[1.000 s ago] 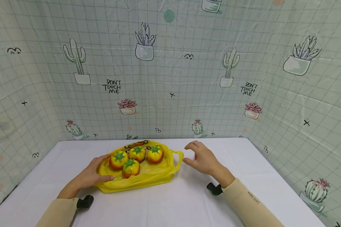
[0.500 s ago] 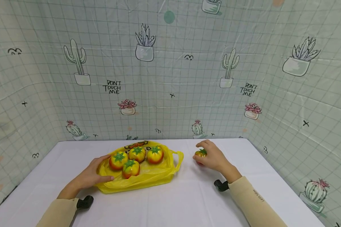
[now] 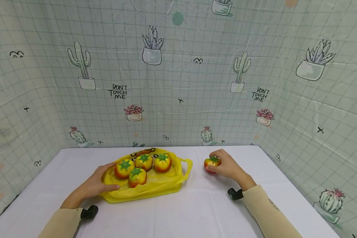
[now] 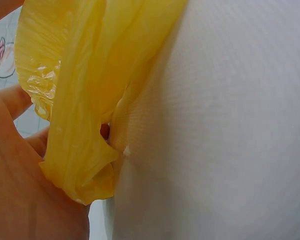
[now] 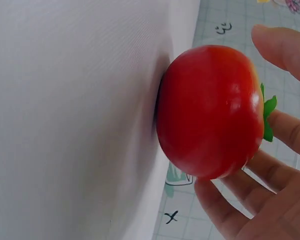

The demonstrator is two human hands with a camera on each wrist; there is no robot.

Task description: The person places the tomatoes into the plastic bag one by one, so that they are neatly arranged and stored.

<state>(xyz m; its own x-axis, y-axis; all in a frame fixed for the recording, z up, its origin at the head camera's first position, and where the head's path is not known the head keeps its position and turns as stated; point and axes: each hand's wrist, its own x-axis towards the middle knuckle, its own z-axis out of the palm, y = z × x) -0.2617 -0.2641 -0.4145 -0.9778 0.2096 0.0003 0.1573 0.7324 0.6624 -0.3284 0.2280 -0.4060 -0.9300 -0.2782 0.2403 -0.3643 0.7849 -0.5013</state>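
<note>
A yellow plastic bag [image 3: 154, 193] lies spread open on the table, with several red-and-yellow toy tomatoes [image 3: 138, 177] with green leaf tops resting in it. My left hand [image 3: 92, 185] holds the bag's left end, thumb along the front and fingers behind; in the left wrist view the yellow plastic [image 4: 80, 100] lies against the palm. Right of the bag, one more toy tomato [image 3: 212, 163] sits on the table. My right hand [image 3: 227, 165] reaches around it. In the right wrist view the thumb stands apart from the red tomato [image 5: 210, 112], while fingers [image 5: 222, 207] lie beside and behind it.
A white cloth covers the table [image 3: 178, 221]. The bag's loop handle [image 3: 187, 168] points right, toward the single tomato. Behind and at the sides hangs a grid-patterned curtain [image 3: 178, 79] with printed cacti. A black wrist camera [image 3: 235, 194] sits under the right wrist.
My right hand has moved right, away from the bag handle, to the single tomato, which shows more plainly now. The left hand and the bag have stayed in place.
</note>
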